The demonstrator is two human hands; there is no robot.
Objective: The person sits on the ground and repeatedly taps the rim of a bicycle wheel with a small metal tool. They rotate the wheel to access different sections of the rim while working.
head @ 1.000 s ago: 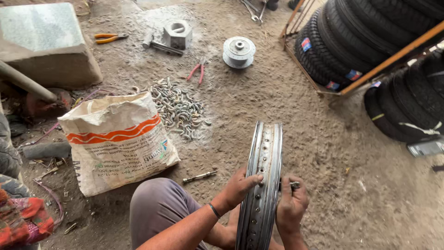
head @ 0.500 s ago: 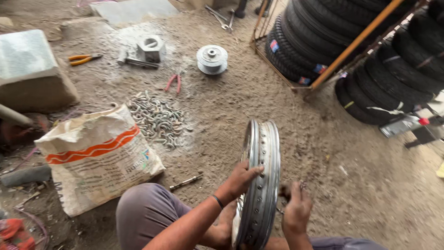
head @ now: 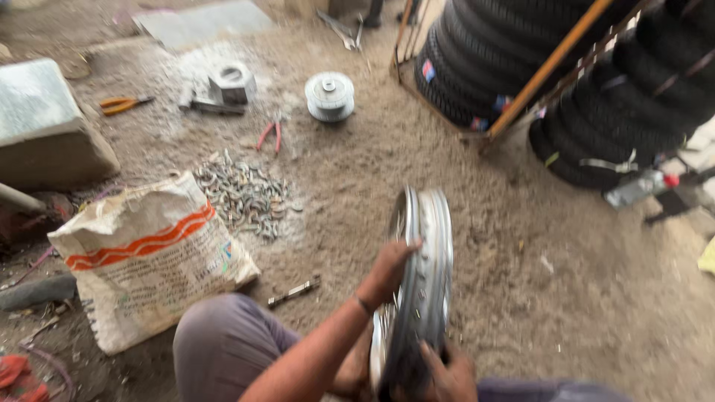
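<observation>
While a metal wheel rim [head: 421, 275] stands upright on edge on the dirt floor [head: 521, 283] between the seated person's knees, the left hand [head: 389, 269] curls over its upper left edge, fingers pressed around the metal. The right hand [head: 447, 372] grips the rim low down; blur hides its fingers. Keeping the rim steady seems to call for both grips holding firm with the rim kept vertical. To the left, a white sack with orange stripes [head: 149, 260] sits slumped, its contents hidden. Beyond it lies a loose pile of small metal parts [head: 246, 195].
</observation>
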